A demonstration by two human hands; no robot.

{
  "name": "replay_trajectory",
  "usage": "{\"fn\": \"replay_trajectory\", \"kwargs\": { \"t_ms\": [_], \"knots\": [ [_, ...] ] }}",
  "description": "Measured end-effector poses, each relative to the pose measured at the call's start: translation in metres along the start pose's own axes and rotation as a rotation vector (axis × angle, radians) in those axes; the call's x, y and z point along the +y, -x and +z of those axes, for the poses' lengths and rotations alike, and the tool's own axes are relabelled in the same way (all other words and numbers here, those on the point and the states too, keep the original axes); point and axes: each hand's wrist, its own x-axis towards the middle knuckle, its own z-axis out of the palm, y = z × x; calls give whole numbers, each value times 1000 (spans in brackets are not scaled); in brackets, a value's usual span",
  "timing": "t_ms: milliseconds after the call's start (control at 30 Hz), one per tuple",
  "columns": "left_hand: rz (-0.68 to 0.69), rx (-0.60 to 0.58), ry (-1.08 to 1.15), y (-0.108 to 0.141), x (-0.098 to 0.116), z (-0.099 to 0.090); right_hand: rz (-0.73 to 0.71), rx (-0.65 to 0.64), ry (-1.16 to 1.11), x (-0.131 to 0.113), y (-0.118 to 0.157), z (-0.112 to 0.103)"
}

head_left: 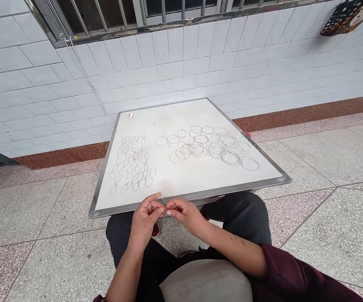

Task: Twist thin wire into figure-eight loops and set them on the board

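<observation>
Just past the table's near edge, my left hand and my right hand meet with their fingertips almost touching. Both pinch a thin wire loop between thumb and fingers. Parts of it show faintly above and below the fingertips; its full shape is hard to make out. What looks like a tan wrap covers a fingertip of the left hand. On the table's left lie rows of wire figure-eights, each a ring crossed in the middle. Larger round wire rings overlap in a loose spread on the right.
The white table has a grey metal rim and stands close to a white tiled wall. A small white and red object sits near its far left corner. My knees are beneath the near edge. A dark patterned bag hangs upper right.
</observation>
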Motion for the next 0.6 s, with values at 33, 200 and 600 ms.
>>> {"fn": "replay_trajectory", "kwargs": {
  "t_ms": [33,200,600],
  "knots": [
    [-1,3,6,0,0,0,-8,3,-10,0,0,0],
    [-4,43,37,2,2,2,-22,21,-24,4,1,0],
    [-18,107,-14,4,-3,2,103,-51,-337,3,5,11]
  ]
}}
